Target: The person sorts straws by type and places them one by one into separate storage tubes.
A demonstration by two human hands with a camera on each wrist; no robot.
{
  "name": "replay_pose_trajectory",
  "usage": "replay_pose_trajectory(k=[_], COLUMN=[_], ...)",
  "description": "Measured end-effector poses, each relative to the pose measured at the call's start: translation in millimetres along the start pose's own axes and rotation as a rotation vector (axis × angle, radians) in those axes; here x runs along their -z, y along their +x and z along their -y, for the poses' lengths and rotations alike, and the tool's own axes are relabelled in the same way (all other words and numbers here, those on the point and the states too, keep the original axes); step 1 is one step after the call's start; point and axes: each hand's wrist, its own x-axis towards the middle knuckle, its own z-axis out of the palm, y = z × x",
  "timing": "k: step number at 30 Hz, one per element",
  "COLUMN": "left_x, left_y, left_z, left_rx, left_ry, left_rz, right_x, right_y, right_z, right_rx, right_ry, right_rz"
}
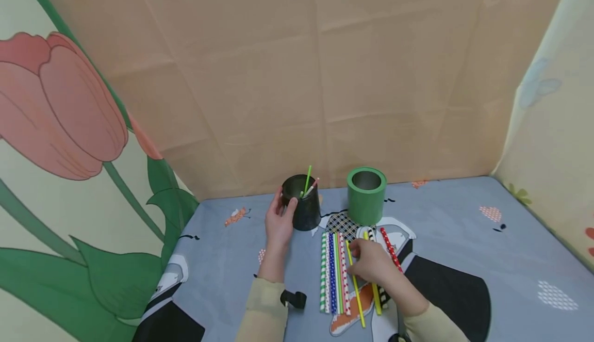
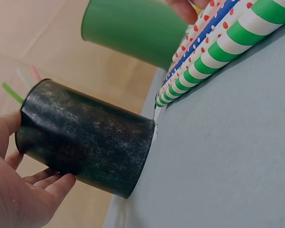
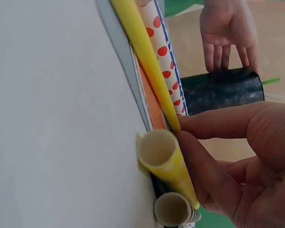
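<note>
The black cup (image 1: pixel 303 209), holding a few thin straws, is steadied upright on the table (image 1: pixel 464 239) by the left hand (image 1: pixel 280 222), fingers curled round its side. To the right of that hand, paper straws (image 1: pixel 333 272) lie in a row, long axes running away from the person. A yellow straw (image 3: pixel 167 163) at the right hand (image 1: pixel 371 263) is pinched by the fingertips. The green cup (image 1: pixel 366 194) stands just beyond.
</note>
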Motion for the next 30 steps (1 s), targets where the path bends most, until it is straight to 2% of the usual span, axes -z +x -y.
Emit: replay_pose_trajectory(k=[21, 30], left_x=[2.3, 1.3], left_y=[-0.7, -0.6], left_z=[0.7, 0.9], left_rx=[-0.018, -0.012], left_ry=[0.015, 0.019], left_rz=[0.013, 0.015], right_x=[2.9, 7.4], right_y=[-2.8, -0.4], right_z=[4.3, 0.9], right_rx=[-0.036, -0.088], right_ry=[0.055, 0.157], right_rz=[0.031, 0.062])
